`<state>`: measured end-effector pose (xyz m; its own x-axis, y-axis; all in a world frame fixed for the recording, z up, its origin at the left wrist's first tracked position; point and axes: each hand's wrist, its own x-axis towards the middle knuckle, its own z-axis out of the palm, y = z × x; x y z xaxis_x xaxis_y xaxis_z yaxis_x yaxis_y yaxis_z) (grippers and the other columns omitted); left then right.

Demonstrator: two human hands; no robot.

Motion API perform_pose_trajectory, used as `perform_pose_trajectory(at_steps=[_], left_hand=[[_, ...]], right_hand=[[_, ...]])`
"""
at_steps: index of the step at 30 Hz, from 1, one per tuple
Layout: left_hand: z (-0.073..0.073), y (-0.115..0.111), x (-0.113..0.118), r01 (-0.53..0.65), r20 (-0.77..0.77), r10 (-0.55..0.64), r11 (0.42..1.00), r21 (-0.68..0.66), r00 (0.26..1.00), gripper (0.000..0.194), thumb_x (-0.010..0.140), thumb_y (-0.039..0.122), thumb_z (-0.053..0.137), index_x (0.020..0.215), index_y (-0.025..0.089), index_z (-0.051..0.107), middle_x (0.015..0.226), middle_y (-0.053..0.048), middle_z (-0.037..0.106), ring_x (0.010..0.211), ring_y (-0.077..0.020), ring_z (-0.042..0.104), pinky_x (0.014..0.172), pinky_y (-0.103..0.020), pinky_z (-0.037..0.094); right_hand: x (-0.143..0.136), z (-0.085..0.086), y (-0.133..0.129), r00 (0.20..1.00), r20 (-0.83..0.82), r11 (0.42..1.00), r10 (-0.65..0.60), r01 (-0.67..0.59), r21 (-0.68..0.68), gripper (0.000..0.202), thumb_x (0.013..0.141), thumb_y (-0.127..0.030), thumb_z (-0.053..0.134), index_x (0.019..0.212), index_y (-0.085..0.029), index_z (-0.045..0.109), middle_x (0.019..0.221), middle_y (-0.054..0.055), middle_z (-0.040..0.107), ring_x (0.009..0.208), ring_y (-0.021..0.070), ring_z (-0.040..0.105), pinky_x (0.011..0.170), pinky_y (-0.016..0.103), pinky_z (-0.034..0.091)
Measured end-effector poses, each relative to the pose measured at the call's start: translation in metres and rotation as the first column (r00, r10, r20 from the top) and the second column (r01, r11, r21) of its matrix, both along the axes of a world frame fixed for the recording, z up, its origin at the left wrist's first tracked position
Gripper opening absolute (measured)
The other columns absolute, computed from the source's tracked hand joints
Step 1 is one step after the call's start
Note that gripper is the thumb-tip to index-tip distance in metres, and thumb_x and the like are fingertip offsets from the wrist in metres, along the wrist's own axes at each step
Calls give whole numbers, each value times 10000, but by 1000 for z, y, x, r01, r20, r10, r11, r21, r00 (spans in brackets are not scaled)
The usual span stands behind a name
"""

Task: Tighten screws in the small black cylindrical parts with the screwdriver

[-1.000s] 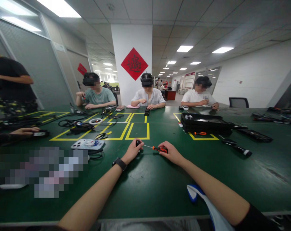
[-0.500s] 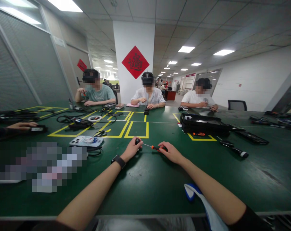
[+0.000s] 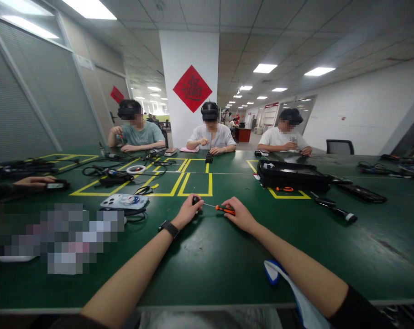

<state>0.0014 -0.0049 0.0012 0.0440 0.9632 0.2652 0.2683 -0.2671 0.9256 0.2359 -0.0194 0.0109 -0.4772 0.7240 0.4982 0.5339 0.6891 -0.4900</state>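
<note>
My left hand (image 3: 188, 214) rests on the green table (image 3: 207, 265) and pinches a small black part (image 3: 195, 199). My right hand (image 3: 239, 214) grips a small screwdriver (image 3: 223, 209) with an orange and black handle. Its thin shaft points left, and the tip reaches the black part. A black watch (image 3: 169, 229) sits on my left wrist. Both forearms lie stretched across the table.
A phone in a pale case (image 3: 124, 201) lies left of my hands among black cables (image 3: 124, 176). A black tool case (image 3: 292, 176) and an orange screwdriver (image 3: 284, 188) sit to the right. Three people sit across the table. Another person's hand (image 3: 35, 182) rests at the far left.
My hands and the screwdriver keep their pose. A standing person at the far left has left the view as my head shifted slightly.
</note>
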Motion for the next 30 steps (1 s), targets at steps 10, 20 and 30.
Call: perform_pose_trajectory(at_steps=[10, 20, 30], left_hand=[[0, -3, 2, 3, -19, -2, 1000, 18, 1000, 295, 716, 434, 518, 879, 190, 490, 716, 15, 548, 599, -108, 550, 529, -217, 403], [-1, 0, 0, 7, -8, -7, 1000, 5, 1000, 293, 724, 438, 510, 876, 189, 487, 697, 19, 533, 614, -112, 559, 520, -210, 394], [-1, 1, 0, 14, -17, -14, 1000, 16, 1000, 277, 725, 421, 512, 872, 187, 495, 704, 20, 542, 608, -108, 555, 563, -224, 407]], right_hand=[[13, 2, 2, 997, 36, 994, -67, 70, -80, 235, 819, -226, 471, 1045, -186, 523, 858, 35, 578, 846, 163, 495, 783, 319, 385], [11, 0, 1, 999, -34, 999, -13, 11, -47, 312, 697, -193, 624, 999, -187, 546, 912, 37, 534, 839, 159, 501, 789, 316, 396], [11, 3, 0, 999, 15, 986, -34, 36, -163, 261, 805, -227, 480, 1059, -188, 521, 915, 41, 583, 885, 167, 507, 796, 328, 388]])
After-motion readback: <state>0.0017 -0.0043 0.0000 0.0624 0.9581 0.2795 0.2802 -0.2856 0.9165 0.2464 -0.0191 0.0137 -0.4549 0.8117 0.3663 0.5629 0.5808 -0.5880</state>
